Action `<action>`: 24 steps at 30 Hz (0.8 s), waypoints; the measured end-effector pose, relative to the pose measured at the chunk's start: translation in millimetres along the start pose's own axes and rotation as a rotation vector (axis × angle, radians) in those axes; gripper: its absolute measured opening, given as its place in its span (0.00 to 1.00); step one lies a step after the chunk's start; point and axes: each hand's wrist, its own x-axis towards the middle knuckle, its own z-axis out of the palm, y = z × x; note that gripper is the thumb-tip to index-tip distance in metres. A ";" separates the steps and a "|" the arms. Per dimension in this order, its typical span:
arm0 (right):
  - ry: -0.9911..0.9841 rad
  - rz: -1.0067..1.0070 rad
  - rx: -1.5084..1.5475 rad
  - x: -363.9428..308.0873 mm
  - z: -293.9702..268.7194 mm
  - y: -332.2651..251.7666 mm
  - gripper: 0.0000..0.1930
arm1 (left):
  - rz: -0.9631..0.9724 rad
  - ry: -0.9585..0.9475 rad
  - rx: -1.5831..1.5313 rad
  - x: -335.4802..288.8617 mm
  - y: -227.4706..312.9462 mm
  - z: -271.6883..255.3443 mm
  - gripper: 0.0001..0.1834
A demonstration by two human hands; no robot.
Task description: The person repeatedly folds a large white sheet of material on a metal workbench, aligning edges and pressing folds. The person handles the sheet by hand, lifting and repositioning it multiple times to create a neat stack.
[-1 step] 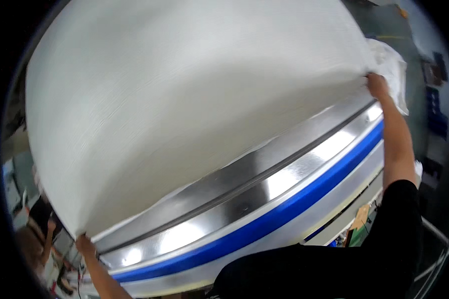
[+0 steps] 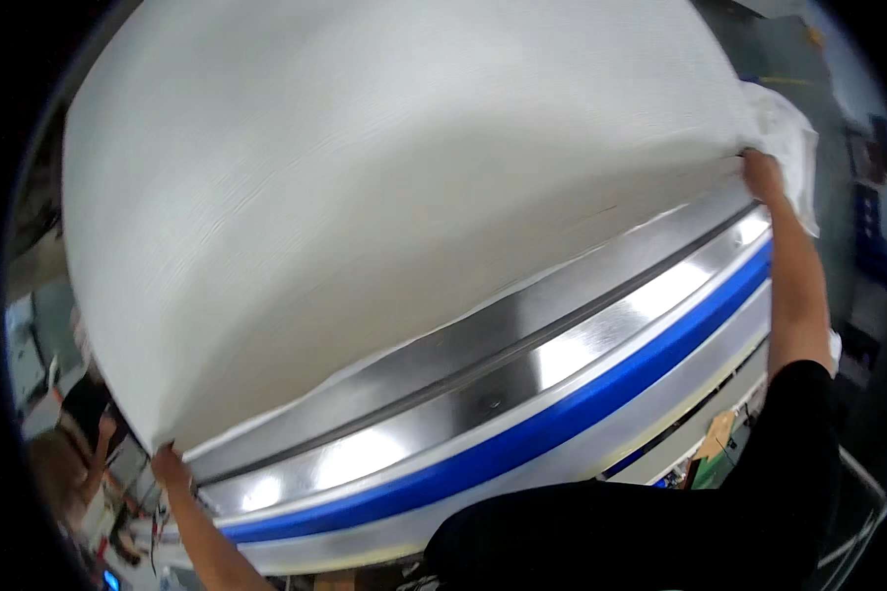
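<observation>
A broad white fabric sheet (image 2: 404, 187) spreads away from me and fills most of the picture. At its near left corner my left hand (image 2: 170, 467) is closed on the edge. My right hand (image 2: 762, 177) grips the same sheet at its near right corner, with the arm stretched far out. Between my hands the near edge of the sheet runs slightly wavy over a shiny metal plate (image 2: 493, 340). The fingertips of both hands are partly hidden.
Nearer to me, a blue strip (image 2: 522, 438) runs along the machine's front. Bunched white cloth (image 2: 790, 148) hangs beyond my right hand. Another person's arm (image 2: 96, 463) shows at the far left. A metal rail (image 2: 862, 483) stands at the lower right.
The whole view has shifted slightly, with the sheet and metal plate appearing a little farther right. Both hands keep their hold on the sheet's corners.
</observation>
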 end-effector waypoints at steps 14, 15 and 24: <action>0.292 0.263 0.618 -146.0 -58.3 114.2 0.20 | -0.066 0.356 -0.174 -203.5 -25.5 -83.8 0.16; 0.343 0.335 0.716 -168.0 -45.0 112.9 0.20 | -0.128 0.361 -0.278 -223.7 -14.4 -81.5 0.16; -0.025 0.046 2.574 -303.1 -91.6 -132.2 0.18 | 0.462 0.560 -0.985 -363.3 103.9 -241.5 0.22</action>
